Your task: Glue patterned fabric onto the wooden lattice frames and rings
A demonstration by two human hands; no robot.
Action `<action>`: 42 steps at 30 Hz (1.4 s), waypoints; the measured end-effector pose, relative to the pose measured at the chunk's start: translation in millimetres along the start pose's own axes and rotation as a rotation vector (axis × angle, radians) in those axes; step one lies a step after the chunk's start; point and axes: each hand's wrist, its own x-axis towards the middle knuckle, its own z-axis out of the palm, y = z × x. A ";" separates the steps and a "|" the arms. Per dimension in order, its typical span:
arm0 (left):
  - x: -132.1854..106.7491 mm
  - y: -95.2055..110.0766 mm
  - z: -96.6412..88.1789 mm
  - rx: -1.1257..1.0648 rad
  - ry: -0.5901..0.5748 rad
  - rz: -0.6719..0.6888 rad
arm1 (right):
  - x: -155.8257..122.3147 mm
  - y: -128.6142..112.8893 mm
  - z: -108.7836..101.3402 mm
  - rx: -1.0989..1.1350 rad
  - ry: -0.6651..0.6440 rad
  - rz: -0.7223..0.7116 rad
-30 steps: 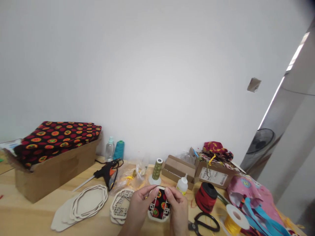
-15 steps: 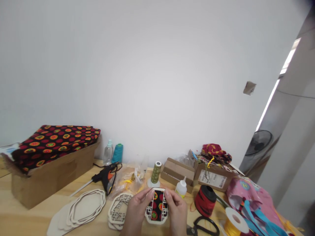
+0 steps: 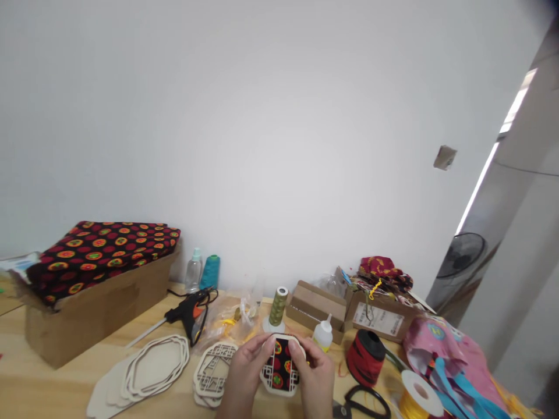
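As you pinch it from both sides, the fabric-faced wooden panel point(image 3: 282, 372) sits at the near middle of the pale wooden table point(image 3: 43, 387). It is a crisp, laser-cut lattice frame with stepped corners around black cloth printed with red and orange-and-green dots. Your left hand point(image 3: 247, 372) and right hand point(image 3: 315, 378) are both closed on its upper corners, fingers curled over the rim; you cannot tell whether its near edge touches the table. Just left of it lies a stack of matching lattice frames point(image 3: 213, 369), with plain wooden rings point(image 3: 155, 366) farther left. Beyond your hands stand an olive thread cone point(image 3: 278, 306) and a small glue bottle point(image 3: 324, 336). To the right, a red cord spool point(image 3: 365, 358) and black-handled scissors point(image 3: 367, 402) leave only a narrow gap.
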 end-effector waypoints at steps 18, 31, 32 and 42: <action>8.5 11.3 -5.0 0.093 0.165 0.064 | 7.1 5.7 -3.1 0.066 -0.082 0.015; 8.3 6.2 -12.7 0.283 0.245 0.136 | 5.8 1.7 -1.9 -0.066 -0.101 -0.090; 8.6 6.1 -12.3 0.284 0.240 0.131 | 5.8 1.6 -3.0 -0.081 -0.092 -0.102; 10.5 3.1 -10.4 0.147 0.255 0.073 | 4.2 -0.5 -1.8 -0.125 -0.060 -0.117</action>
